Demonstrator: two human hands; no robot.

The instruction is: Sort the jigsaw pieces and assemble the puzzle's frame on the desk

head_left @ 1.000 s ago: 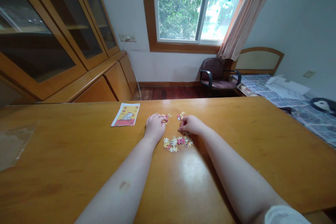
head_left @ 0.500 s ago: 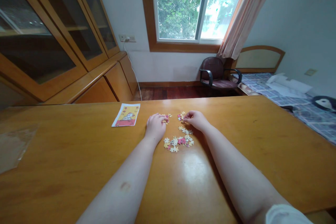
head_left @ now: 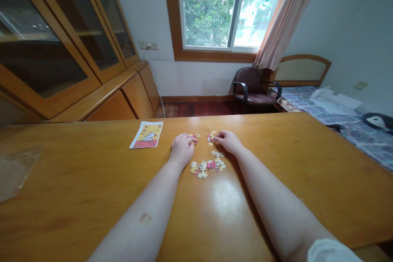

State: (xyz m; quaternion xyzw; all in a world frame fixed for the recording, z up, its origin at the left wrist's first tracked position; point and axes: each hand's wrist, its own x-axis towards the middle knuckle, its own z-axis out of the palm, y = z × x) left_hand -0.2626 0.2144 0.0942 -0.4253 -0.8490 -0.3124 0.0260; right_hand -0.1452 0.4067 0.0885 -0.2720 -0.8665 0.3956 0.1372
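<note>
Wooden table point(head_left: 101, 180), right hand point(head_left: 227, 142) angled inward

White sleeve point(head_left: 333, 250) on the right arm, ends near the elbow, fabric looks loose and creased, cut off by the frame corner. Right forearm point(head_left: 273, 190) bare down to a bare right hand point(head_left: 229, 142). Left forearm point(head_left: 159, 194) bare, one small oval mark point(head_left: 145, 217) on it. Left hand point(head_left: 181, 147) also bare.

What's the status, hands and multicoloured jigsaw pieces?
Left bare hand partly covering back-left cluster; right bare hand at back-right cluster, grips unclear. Multicoloured jigsaw pieces in separate clusters. No obstruction seen.
</note>
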